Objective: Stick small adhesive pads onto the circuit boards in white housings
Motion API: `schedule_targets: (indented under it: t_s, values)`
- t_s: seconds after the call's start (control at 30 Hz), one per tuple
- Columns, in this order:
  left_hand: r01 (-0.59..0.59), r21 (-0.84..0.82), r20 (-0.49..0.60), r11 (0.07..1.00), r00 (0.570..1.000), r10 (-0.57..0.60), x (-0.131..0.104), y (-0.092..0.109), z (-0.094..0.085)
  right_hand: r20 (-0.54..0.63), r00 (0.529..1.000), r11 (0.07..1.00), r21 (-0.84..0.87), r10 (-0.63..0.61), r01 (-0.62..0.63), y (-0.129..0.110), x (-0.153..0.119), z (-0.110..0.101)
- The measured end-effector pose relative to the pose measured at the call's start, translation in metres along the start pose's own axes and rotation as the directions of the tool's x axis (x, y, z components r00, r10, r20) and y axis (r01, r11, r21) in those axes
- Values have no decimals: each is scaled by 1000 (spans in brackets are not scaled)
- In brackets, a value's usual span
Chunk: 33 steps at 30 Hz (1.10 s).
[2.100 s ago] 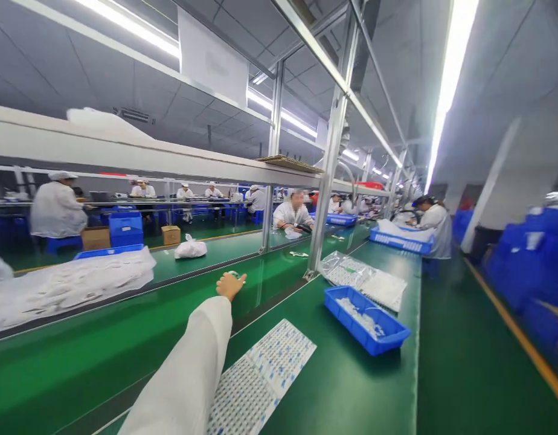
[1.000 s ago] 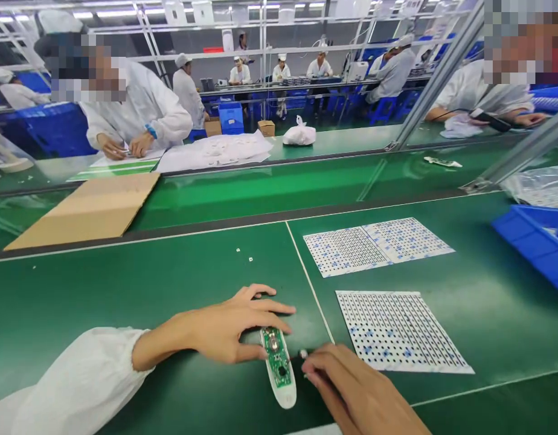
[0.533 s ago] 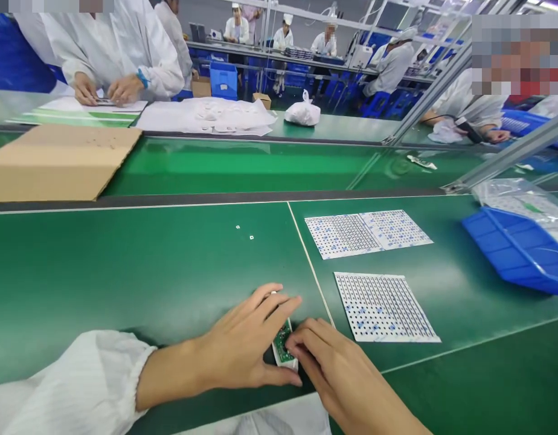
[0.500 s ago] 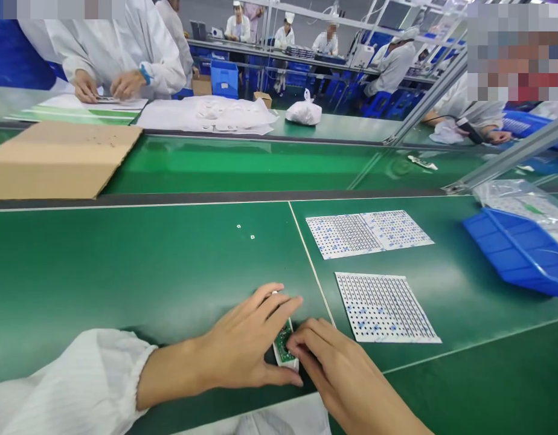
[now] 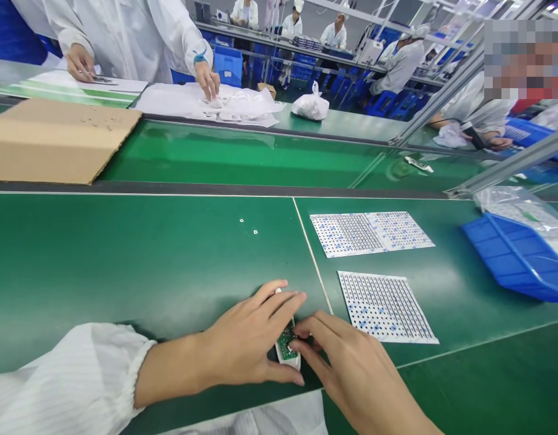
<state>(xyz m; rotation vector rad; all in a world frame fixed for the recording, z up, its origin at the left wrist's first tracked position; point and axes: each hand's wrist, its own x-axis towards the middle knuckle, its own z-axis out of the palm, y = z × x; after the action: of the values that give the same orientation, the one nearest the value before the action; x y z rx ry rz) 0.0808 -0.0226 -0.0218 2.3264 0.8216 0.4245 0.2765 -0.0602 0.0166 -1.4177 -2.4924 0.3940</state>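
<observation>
A small white housing [image 5: 293, 362] with a green circuit board [image 5: 285, 345] in it lies on the green table near the front edge. My left hand [image 5: 247, 338] is closed around the housing, fingers over its far end and thumb along its near end. The thumb and index fingertips of my right hand [image 5: 346, 356] are bent together at the board's right side, a small gap between them; whatever they may hold is too small to make out. Two sticker sheets, one farther [image 5: 372, 233] and one nearer [image 5: 388, 307], lie right of my hands.
Two tiny white squares [image 5: 255, 232] lie beyond my hands. A blue tray [image 5: 519, 254] and clear plastic bag [image 5: 523, 205] are at right. Cardboard [image 5: 61, 142] lies at far left. Across the belt, a person's hand [image 5: 207, 78] touches white pieces on a sheet.
The fingertips of my right hand have parted slightly at the board. Across the belt, the co-worker's hand has moved right, onto the white pieces. The view has shifted slightly.
</observation>
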Motion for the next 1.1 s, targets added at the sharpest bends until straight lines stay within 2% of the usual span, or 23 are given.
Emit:
schedule_targets:
  t_s: [0.1,0.3,0.47,0.8,1.1]
  values:
    - [2,37,-8,999,1000,-2,0,0,1,-5,1000,1000,-14,-6,6,-6,-5,1]
    - [-4,73,-16,997,1000,5,1,2,1,-80,995,984,-175,-57,43,-17,-8,12]
    - [-6,67,-34,998,999,8,0,2,2,-55,995,970,-233,-84,69,-18,-3,10]
    - [-15,81,-36,997,999,18,1,1,2,36,995,980,-172,-95,100,-13,-4,4]
    - [-34,109,-64,993,997,41,-1,0,5,1,995,979,-178,-96,94,-14,0,5]
